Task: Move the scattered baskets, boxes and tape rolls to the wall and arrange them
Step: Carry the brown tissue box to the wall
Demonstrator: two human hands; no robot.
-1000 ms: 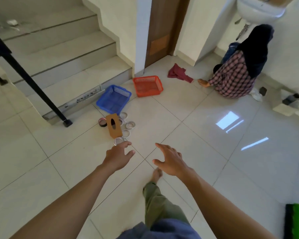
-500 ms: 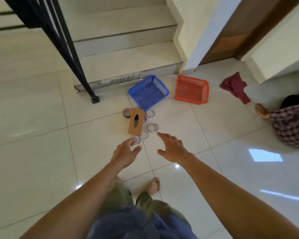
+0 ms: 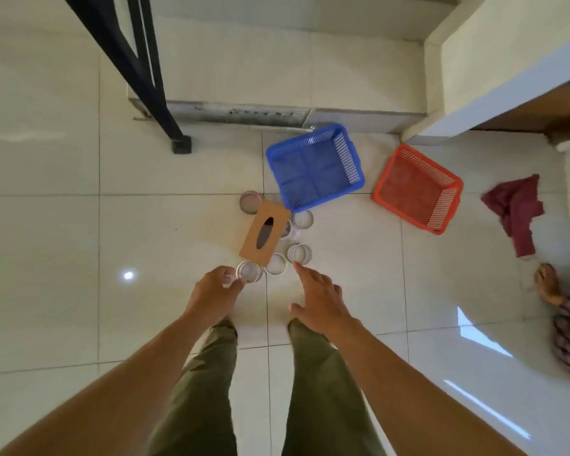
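Note:
A blue basket (image 3: 349,159) and an orange basket (image 3: 441,209) lie on the tiled floor near the bottom stair. In front of the blue one lies a brown cardboard tissue box (image 3: 265,233) with several tape rolls around it. My left hand (image 3: 216,291) pinches the left rim of the nearest tape roll (image 3: 249,271). My right hand (image 3: 316,297) is open with spread fingers. Its index fingertip is just short of another tape roll (image 3: 299,254). More rolls lie at the box's near end (image 3: 275,264), right side (image 3: 302,219) and far end (image 3: 250,201).
A black railing post (image 3: 165,93) stands on the floor at the left of the stair step (image 3: 277,113). A maroon cloth (image 3: 515,209) lies to the right. Another person's hand (image 3: 548,284) and plaid sleeve are at the right edge. My legs are below.
I have come closer and now look straight down. Both hands have dropped toward the tape rolls, and the left hand has reached the nearest roll.

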